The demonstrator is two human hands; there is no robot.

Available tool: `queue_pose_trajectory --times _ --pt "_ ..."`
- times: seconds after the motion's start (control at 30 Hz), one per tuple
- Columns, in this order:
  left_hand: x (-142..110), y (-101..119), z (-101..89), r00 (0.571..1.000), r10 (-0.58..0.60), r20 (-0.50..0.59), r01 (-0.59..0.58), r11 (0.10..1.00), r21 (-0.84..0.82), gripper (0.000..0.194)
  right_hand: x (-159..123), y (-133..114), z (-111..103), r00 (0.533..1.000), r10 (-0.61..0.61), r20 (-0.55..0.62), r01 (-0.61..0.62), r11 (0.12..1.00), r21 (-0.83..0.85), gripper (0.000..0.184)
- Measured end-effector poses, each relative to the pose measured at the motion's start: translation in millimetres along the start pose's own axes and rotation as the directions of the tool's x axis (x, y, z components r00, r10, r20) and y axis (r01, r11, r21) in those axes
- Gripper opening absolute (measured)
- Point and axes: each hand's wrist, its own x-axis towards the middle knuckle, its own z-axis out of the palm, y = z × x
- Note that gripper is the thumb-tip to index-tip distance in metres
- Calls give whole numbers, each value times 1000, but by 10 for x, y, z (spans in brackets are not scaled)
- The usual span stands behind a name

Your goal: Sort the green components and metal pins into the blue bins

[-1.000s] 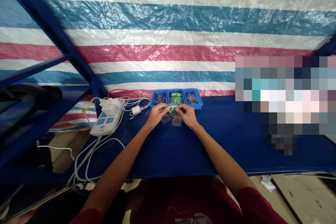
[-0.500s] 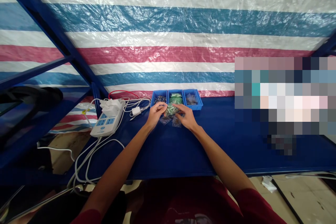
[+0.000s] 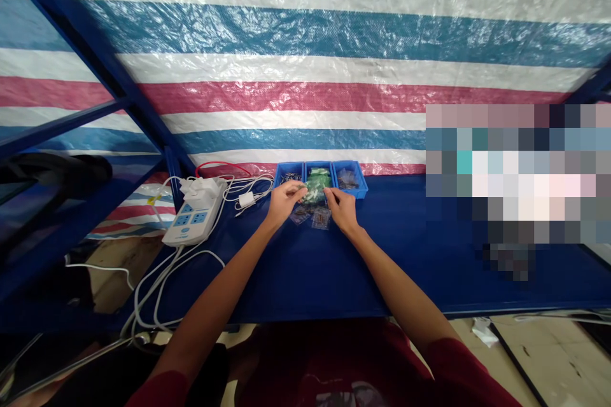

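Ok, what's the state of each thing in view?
Left bin, open, holding metallic parts
Middle bin, open, holding green packaging
Right bin, open, holding clear packets
Front packets, lying on table, filled
Power strip, plugs inserted
White adapter, on table
Left hand, curled
Right hand, curled

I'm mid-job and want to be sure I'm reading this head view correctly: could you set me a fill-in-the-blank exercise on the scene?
1. Side by side stand ____ open blue plastic bins.
2. Of these bins, the ____ one holds translucent green plastic packets.
3. The bare right hand is farther from the white rectangular power strip than the other, ____ hand.
4. The glossy plastic sheet has red, white and ____ stripes.

Missing words: three; middle; left; blue.
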Motion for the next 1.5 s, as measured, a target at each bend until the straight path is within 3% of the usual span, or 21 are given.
queue_pose_trajectory --times 0.07,0.2,0.33,0.4,0.47,0.57,0.73,0.87,0.97,1.07,1.17,1.3,1.5 --pt "129 43 -4 997 32 -69 -33 999 -3 32 8 10 -22 996 52 -74 -50 998 26 49" --pt "457 62 33 998 56 -27 -56 998 16 30 21 37 -52 978 106 -178 -93 993 78 46" --pt "742 -65 155 999 38 17 -41 969 244 19 16 65 -32 982 97 -160 -86 993 74 44" --pt "831 -132 212 995 27 99 -69 893 444 17 12 80 -17 987 84 -134 -76 995 62 45" --pt "873 -168 249 979 90 183 -185 769 612 20 9 92 -9 991 68 -118 -62 997 56 45" --pt "857 -162 276 942 166 291 -330 607 723 21 8 93 -10 993 53 -103 -48 997 54 44" --pt "752 -131 320 879 3 477 -420 479 771 34 -1 61 -7 996 40 -74 -39 999 15 44" --pt "718 -144 337 849 -106 517 -444 387 808 42 -3 62 6 999 33 -29 -35 998 -43 43" --pt "664 -107 315 867 -94 490 -414 413 811 46 15 65 -11 996 82 45 -70 973 -221 34" --pt "499 8 257 899 136 417 -428 476 768 44 37 42 -49 966 162 202 -55 890 -452 24" --pt "249 138 159 900 262 348 -436 580 688 40 39 7 -71 910 225 349 19 817 -576 35" --pt "-14 158 14 914 189 358 -381 703 600 35 12 4 -22 870 249 425 83 777 -624 37" --pt "-85 -30 -105 939 129 319 -300 764 571 33 -15 110 80 912 172 373 59 844 -534 10"
